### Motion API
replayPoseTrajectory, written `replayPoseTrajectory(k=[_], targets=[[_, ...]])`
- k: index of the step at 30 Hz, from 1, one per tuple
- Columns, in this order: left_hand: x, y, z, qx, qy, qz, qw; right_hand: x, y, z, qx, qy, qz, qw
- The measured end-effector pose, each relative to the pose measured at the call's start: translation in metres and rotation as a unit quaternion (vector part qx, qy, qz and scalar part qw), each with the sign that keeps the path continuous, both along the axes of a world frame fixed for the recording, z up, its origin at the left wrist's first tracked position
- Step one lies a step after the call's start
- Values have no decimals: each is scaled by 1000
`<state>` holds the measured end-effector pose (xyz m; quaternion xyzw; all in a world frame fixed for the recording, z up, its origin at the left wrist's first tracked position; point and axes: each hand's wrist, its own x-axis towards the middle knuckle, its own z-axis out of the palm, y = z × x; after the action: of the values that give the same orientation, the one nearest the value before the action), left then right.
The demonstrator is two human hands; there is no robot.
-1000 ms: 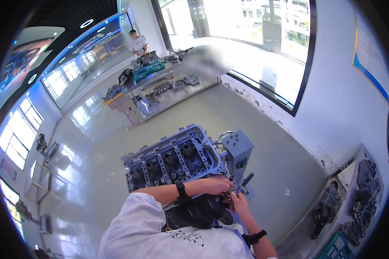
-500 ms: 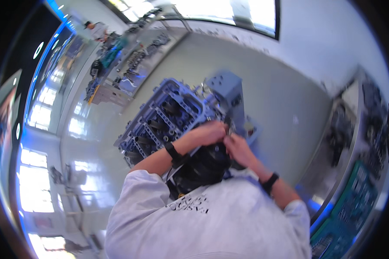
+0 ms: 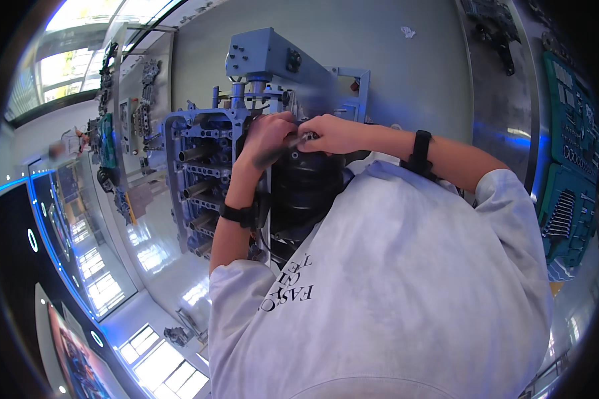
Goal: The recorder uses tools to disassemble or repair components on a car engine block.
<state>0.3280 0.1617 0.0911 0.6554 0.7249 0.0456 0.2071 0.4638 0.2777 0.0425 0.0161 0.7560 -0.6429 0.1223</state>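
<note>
A grey metal engine block (image 3: pixel 173 143) with open bays lies to the left of a bulky black engine part (image 3: pixel 303 183). My left hand (image 3: pixel 267 138) is at the top end of the black part, beside the block, its fingers curled in. What those fingers hold, if anything, is hidden. Just to its right, my right hand (image 3: pixel 334 134) pinches a small shiny metal piece (image 3: pixel 307 136) whose exact kind is too small to tell. The fingertips of both hands nearly meet over the far end of the black part.
A blue-grey stand post (image 3: pixel 266 53) rises just beyond my hands, with a frame (image 3: pixel 361 93) behind it. On the right are a bench (image 3: pixel 506 100) with dark parts and a green tool case (image 3: pixel 566 159). Another person (image 3: pixel 73 141) stands by the parts shelves at far left.
The view has turned, so the block and stand now appear upright and further up-left. My hands stay close together at the same area of the black part.
</note>
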Motion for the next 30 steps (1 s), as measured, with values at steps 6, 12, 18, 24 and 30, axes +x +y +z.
replayPoseTrajectory(k=[6, 12, 18, 24, 30], targets=[[0, -1, 0, 21, -15, -3, 1000, -11, 10, -11, -78, 4, -48, 996], [1, -1, -2, 5, 39, -17, 999, 4, 7, -15, 352, 292, 20, 889], [1, -3, -1, 23, -33, 1, 999, -12, 11, -13, -126, -63, -35, 989], [0, 1, -1, -36, 22, -7, 999, 0, 0, -16, 385, 330, -17, 861], [-1, -1, -2, -23, 8, -5, 1000, 4, -6, -6, 257, 169, -22, 951]])
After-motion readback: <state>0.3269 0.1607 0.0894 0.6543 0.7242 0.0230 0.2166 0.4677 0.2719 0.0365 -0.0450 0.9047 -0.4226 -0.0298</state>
